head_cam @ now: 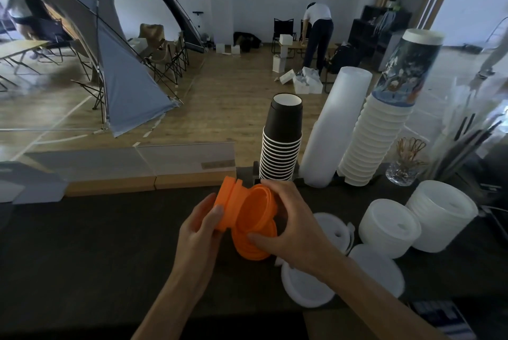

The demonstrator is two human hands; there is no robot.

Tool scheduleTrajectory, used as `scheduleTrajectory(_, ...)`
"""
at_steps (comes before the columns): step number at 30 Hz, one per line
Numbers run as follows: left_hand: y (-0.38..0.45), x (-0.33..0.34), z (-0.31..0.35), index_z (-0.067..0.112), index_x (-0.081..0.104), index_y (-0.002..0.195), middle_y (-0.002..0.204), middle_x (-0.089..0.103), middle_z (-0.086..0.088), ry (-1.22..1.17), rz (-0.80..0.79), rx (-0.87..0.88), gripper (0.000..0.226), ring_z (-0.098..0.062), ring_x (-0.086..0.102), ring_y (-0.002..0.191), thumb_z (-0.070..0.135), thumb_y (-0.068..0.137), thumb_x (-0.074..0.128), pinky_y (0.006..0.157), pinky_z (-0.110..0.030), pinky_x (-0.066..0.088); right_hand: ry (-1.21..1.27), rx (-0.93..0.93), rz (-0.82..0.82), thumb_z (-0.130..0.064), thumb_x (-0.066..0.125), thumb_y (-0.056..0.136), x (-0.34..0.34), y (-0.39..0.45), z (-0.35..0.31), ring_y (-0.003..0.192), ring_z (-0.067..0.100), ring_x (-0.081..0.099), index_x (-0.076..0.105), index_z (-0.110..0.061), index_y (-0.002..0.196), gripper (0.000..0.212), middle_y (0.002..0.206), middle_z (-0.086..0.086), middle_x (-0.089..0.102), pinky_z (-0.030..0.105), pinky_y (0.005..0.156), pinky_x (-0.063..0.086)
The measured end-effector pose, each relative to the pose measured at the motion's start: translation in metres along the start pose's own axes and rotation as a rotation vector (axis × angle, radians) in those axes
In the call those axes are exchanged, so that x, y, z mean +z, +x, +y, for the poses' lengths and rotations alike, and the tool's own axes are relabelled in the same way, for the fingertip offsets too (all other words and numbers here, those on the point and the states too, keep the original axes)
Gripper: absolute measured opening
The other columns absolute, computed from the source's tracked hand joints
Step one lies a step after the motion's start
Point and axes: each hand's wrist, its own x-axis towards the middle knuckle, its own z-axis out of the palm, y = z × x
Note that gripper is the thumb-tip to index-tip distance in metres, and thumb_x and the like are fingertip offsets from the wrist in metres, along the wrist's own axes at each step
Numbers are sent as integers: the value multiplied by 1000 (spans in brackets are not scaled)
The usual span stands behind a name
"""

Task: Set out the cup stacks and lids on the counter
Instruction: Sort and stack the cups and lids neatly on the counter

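Your left hand and right hand both grip the orange lids over the counter's middle, near the black cups.

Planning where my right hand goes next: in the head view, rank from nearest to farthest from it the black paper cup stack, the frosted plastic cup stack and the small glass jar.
1. Black paper cup stack, just behind the right hand.
2. Frosted plastic cup stack, behind, further right.
3. Small glass jar, far right.

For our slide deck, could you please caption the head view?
Both hands hold orange lids over a dark counter beside cup stacks.
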Motion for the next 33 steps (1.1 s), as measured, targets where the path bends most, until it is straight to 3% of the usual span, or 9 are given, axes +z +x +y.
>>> scheduleTrajectory(5, -6, 11, 6, 24, 49, 140, 129, 62, -2, -1, -51, 1, 108, -20, 65, 112, 68, 47, 83, 89, -39, 56, -60, -88, 18, -45, 84, 74, 5, 3, -11, 131, -17, 19, 23, -40, 144, 94, 148, -19, 20, 10, 98, 28)
scheduleTrajectory(8, -10, 15, 6, 25, 51, 138, 128, 64, -2, 0, -67, 20, 105, -22, 65, 114, 67, 48, 84, 91, -43, 55, 87, -27, 8, -48, 84, 70, 3, 4, -17, 126, -20, 32, 22, -49, 144, 96, 139, -36, 30, 11, 94, 35)
scheduleTrajectory(12, -14, 12, 6, 30, 51, 138, 129, 63, 1, 38, -83, 68, 98, -23, 62, 118, 65, 52, 84, 95, -49, 52, 244, 14, -28, -57, 81, 64, 1, 2, -20, 127, -5, 48, 31, -53, 142, 94, 138, -31, 43, 28, 99, 48)
scheduleTrajectory(14, -15, 11, 8, 33, 51, 138, 131, 61, 4, 88, -87, 107, 96, -21, 61, 119, 66, 53, 83, 96, -50, 52, 317, 15, -40, -52, 82, 63, 0, 2, -21, 125, -3, 52, 33, -51, 141, 92, 135, -32, 47, 26, 96, 52)
scheduleTrajectory(18, -16, 12, 14, 35, 50, 138, 132, 60, 6, 169, -129, 167, 93, -19, 60, 120, 68, 56, 80, 94, -47, 53, 376, 3, -75, -47, 82, 65, -4, 5, -23, 125, -2, 53, 34, -52, 138, 87, 131, -37, 48, 23, 92, 53)
scheduleTrajectory(22, -12, 9, 23, 40, 49, 137, 130, 60, 15, 280, -227, 168, 93, -11, 60, 119, 74, 55, 76, 87, -33, 57, 377, -7, -117, -46, 79, 66, -8, 6, -21, 124, -5, 51, 32, -51, 137, 85, 127, -41, 46, 17, 88, 52)
scheduleTrajectory(26, -8, 8, 26, 44, 49, 136, 129, 59, 16, 349, -270, 144, 88, -10, 59, 119, 72, 57, 75, 94, -43, 54, 318, 5, -121, -53, 78, 63, -8, 10, -18, 123, -4, 50, 34, -64, 127, 79, 128, -37, 44, 18, 86, 53)
scheduleTrajectory(30, -7, 13, 25, 38, 54, 133, 126, 63, 9, 217, -167, 109, 93, -17, 63, 115, 75, 50, 77, 95, -49, 53, 358, 17, -92, -47, 79, 63, -8, 12, -15, 120, -5, 52, 37, -60, 128, 79, 128, -33, 46, 16, 84, 54)
scheduleTrajectory(33, -5, 12, 30, 42, 47, 138, 131, 59, 11, 321, -206, 165, 86, -14, 60, 118, 69, 61, 75, 94, -46, 55, 399, 46, -97, -47, 78, 62, -11, 15, -14, 121, -2, 53, 37, -53, 132, 81, 128, -30, 49, 22, 86, 54)
